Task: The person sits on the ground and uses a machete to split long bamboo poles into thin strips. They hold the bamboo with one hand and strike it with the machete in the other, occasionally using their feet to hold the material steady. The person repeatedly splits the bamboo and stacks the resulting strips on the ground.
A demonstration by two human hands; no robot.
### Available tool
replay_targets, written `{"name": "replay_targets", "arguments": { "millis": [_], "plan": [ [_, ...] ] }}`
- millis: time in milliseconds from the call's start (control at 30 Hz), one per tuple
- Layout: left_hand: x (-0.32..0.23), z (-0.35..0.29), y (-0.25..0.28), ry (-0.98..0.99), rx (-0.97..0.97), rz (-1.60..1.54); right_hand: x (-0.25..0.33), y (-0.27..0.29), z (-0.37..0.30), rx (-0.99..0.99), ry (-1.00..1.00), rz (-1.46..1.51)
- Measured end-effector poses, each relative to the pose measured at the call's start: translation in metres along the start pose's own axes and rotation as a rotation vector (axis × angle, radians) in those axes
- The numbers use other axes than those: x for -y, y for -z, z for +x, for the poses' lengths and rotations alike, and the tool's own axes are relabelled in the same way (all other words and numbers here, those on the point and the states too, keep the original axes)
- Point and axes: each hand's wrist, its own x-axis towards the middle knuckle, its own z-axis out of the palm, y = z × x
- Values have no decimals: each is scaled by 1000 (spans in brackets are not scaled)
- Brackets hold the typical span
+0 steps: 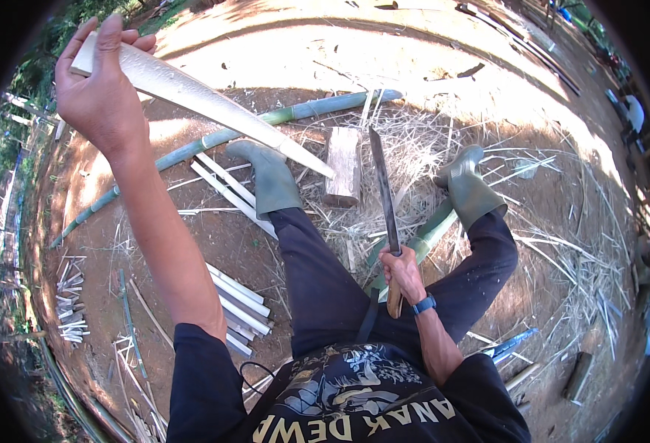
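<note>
Two hands are showing in your head view, and both are busy. Your left hand (103,96) is pinching the upper end of a long pale slat (207,103), thumb pressing on one side and fingers curling behind. That slat is slanting down toward the middle, its lower tip ending over the wooden block (342,159); can't tell if it's actually touching. Your right hand (404,275) is wrapping snugly around the handle of a long dark blade (384,192), which is pointing away from you, just right of the block. A watch (425,304) is sitting on that wrist. Your green boots (272,181) are flanking the block, and loose shavings (414,140) are spreading around it. A green bamboo pole (177,155) is running along its far side, off to the left. Split strips (238,288) are lying near your left elbow, with a smaller pile (72,303) sitting farther left.
</note>
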Motion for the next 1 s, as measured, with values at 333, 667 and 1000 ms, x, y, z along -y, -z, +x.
{"name": "replay_targets", "arguments": {
  "millis": [333,667,1000],
  "plan": [
    [19,3,6,-58,-94,-150,11,-12,21,9,8,-78],
    [17,0,13,-84,-183,-72,0,-20,44,36,-81,-74],
    [-43,-42,-41,-12,140,-122,98,-71,32,48,257,-42]
  ]
}}
